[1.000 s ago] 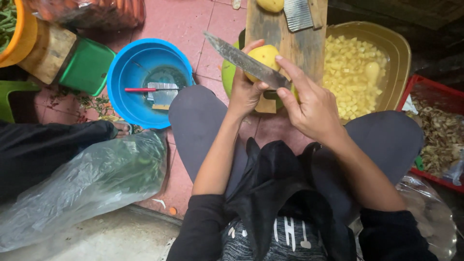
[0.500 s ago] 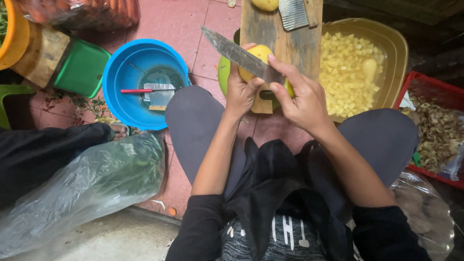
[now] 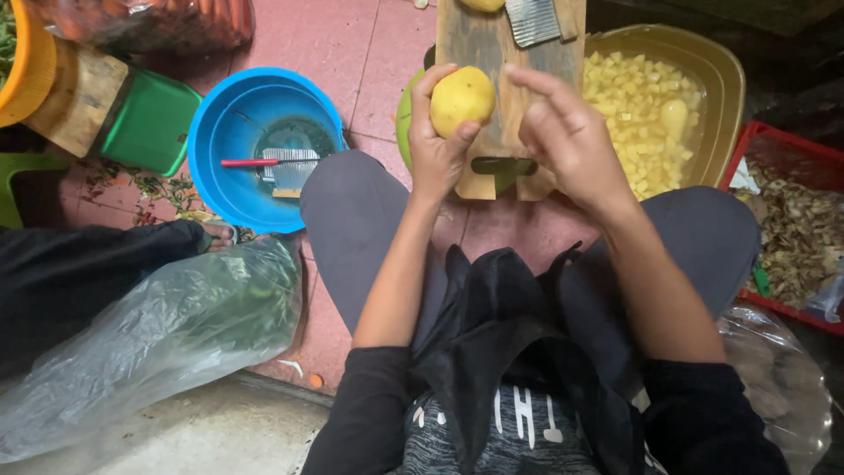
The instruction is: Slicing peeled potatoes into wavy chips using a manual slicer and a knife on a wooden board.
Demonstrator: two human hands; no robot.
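My left hand is closed around a peeled yellow potato, held just above the near end of a long wooden cutting board. Beside it to the right, my right hand hovers over the board with its fingers stretched out and apart. No knife shows in it or anywhere on the board. A ridged metal cutter lies at the board's far end. Under the board's left side sits a green bowl.
A yellow basin of diced potato stands right of the board. A red crate of peelings is at the far right. A blue basin holding a red-handled tool sits left, near a green box. Another person's dark sleeve and a plastic bag lie lower left.
The large knife that my right hand held across the potato is gone from view. My right hand's fingers have spread, and my left hand has lifted and turned the potato.
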